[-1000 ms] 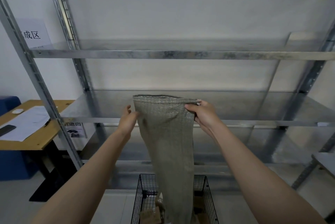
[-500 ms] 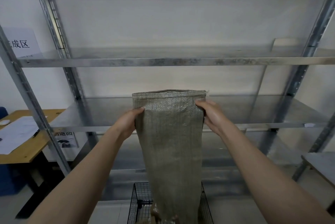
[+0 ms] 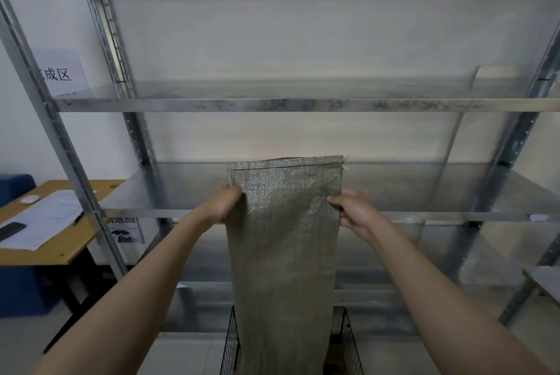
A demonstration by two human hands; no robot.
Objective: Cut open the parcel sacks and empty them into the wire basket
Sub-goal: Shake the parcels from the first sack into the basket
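Together, two hands point(image 3: 222, 205) point(image 3: 354, 212) grip one sack point(image 3: 285, 238) over one wire basket point(image 3: 345, 344).

Single view, head-worn, wide-angle; uprights bow toward the frame edges. Faces forward and slightly down, square-on to metal shelving point(image 3: 272, 104), close. Arms enter from the bottom corners; left grip point(image 3: 225, 205) and right grip point(image 3: 354, 214) sit mid-frame. Wire basket point(image 3: 348, 341) cut by bottom edge; counter point(image 3: 69, 241) far left.
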